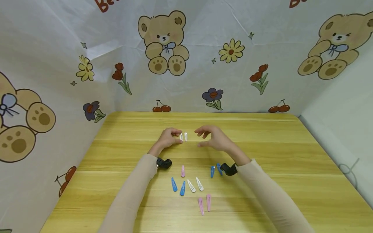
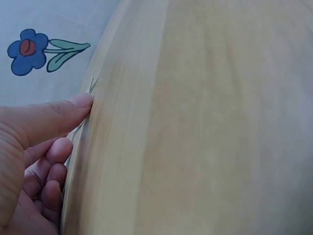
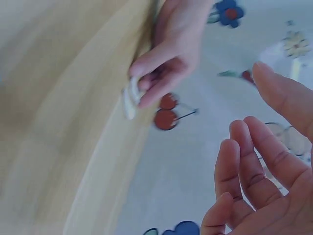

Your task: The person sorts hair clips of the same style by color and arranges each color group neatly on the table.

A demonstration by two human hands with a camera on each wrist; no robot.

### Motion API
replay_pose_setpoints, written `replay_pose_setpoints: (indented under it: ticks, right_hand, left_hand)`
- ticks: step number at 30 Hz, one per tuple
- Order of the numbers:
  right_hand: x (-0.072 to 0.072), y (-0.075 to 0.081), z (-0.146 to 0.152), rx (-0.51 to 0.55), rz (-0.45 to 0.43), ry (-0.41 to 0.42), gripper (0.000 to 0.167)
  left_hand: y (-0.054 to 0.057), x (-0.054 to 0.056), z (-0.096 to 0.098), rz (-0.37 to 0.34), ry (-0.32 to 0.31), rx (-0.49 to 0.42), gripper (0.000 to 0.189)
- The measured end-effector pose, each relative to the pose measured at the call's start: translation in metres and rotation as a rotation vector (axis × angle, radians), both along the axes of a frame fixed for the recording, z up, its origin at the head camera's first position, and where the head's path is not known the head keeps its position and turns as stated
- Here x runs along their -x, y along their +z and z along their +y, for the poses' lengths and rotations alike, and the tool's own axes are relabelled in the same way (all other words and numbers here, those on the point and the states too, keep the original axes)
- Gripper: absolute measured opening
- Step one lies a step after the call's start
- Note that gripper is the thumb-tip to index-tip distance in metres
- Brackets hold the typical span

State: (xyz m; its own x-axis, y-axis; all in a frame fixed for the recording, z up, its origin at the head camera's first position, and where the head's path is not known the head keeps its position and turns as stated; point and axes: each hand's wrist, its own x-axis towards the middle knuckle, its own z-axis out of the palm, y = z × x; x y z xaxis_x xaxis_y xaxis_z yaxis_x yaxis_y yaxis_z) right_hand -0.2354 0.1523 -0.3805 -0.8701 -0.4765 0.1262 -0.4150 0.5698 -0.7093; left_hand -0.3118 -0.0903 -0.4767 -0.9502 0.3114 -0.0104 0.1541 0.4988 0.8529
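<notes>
My left hand [image 1: 168,138] is at the far middle of the table, its thumb and fingers pinching a white snap hair clip [image 1: 181,137]. A second white clip [image 1: 186,137] lies just right of it. In the left wrist view, the thin tip of the held hair clip [image 2: 91,84] sticks out past my thumb. My right hand [image 1: 215,138] hovers to the right, fingers bent loosely and apart from the thumb, with nothing between them. The right wrist view also shows its bare palm and fingers [image 3: 264,171].
Nearer me lie a pink clip [image 1: 183,171], two blue clips [image 1: 174,184], two white clips [image 1: 199,183] and two pink clips [image 1: 208,203]. Another blue pair [image 1: 212,171] sits by my right wrist camera [image 1: 228,169]. A bear-printed cloth [image 1: 195,94] stands behind the wooden table [image 1: 262,194].
</notes>
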Motion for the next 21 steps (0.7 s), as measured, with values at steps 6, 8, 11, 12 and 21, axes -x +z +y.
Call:
replay_pose_setpoints:
  ticks: [6,8,11,12,21]
  right_hand:
    - [-0.043,-0.006,0.010,0.038,0.015,-0.026,0.046]
    - [-0.056,-0.012,0.013,0.064,0.017,-0.011,0.046]
    - [-0.070,-0.026,0.016,0.105,0.021,0.030,0.046]
    - [-0.074,-0.030,0.017,0.116,0.020,0.044,0.046]
    - [-0.091,-0.057,0.017,0.155,-0.009,0.139,0.051]
  left_hand:
    - [-0.001,0.000,-0.002,0.002,-0.006,0.008,0.047]
    - [-0.001,0.000,-0.001,0.005,-0.006,0.011,0.047]
    - [0.000,0.000,0.000,0.012,-0.006,0.014,0.047]
    - [0.000,0.000,0.000,0.013,-0.007,0.015,0.047]
    - [-0.002,0.001,-0.001,0.026,-0.004,0.020,0.045]
